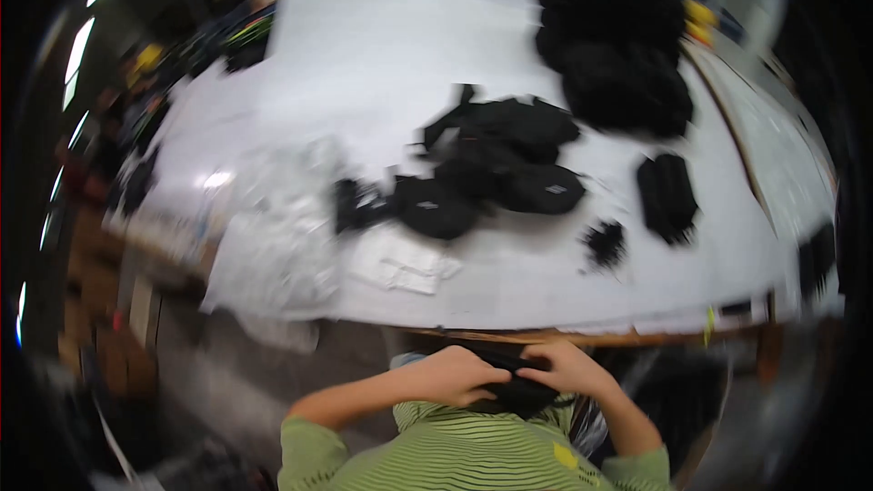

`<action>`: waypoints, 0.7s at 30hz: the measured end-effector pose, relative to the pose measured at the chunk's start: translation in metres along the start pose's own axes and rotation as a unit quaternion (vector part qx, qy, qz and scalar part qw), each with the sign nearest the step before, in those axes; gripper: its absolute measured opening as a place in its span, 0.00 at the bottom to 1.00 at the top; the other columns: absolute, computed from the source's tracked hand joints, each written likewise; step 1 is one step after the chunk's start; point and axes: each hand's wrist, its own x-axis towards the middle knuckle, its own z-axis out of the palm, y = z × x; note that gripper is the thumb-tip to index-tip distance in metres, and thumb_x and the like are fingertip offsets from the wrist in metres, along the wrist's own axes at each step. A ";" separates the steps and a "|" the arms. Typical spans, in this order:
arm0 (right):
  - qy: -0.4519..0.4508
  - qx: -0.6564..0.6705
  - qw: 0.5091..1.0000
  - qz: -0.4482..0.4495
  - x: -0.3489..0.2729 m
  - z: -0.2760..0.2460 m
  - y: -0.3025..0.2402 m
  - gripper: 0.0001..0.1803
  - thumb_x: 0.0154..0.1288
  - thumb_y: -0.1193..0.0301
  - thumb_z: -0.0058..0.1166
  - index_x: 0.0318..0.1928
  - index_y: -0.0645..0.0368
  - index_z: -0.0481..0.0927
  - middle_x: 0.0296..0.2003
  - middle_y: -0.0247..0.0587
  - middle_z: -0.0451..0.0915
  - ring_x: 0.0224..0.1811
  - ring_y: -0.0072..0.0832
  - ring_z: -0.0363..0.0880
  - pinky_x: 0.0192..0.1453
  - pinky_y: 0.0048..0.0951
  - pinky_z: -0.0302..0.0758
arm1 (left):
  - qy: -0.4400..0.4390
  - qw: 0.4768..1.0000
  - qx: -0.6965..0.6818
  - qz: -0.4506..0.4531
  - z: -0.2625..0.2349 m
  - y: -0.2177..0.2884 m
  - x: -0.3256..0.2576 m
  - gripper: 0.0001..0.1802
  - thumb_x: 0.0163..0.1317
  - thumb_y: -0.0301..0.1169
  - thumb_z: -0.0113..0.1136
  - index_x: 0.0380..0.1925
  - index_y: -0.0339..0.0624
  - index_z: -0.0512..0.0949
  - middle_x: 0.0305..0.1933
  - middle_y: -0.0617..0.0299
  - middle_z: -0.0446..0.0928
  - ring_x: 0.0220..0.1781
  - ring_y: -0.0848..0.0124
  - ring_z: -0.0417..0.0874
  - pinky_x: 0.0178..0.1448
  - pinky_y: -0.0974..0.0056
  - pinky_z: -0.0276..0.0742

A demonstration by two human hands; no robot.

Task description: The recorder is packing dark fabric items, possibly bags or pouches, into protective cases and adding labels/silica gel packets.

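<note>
My left hand (455,375) and my right hand (573,369) are close together in front of my body, just below the table's front edge. Between them is a black fabric piece (518,393), gripped from both sides with fingers bent over it. The hands and my body hide much of its shape, and motion blurs it. On the table ahead lies a loose heap of black fabric pouches (509,132). Two rounded ones, a left pouch (436,211) and a right pouch (543,191), face me with small pale marks.
Clear plastic bags (282,227) cover the table's left front, beside small white packets (407,264). A tangle of thin black strips (604,244) and a black bundle (667,198) lie at right. A tall black pile (618,45) stands behind. White sheeting (364,36) covers the table.
</note>
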 end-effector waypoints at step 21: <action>0.267 -0.017 0.964 -0.012 0.016 0.020 -0.017 0.05 0.54 0.77 0.59 0.30 0.66 0.78 0.19 0.38 0.74 0.18 0.22 0.68 0.24 0.24 0.65 | 0.029 0.997 0.045 0.048 0.017 -0.010 0.019 0.09 0.48 0.29 0.56 0.32 0.40 0.74 0.25 0.49 0.77 0.33 0.49 0.79 0.35 0.50 0.72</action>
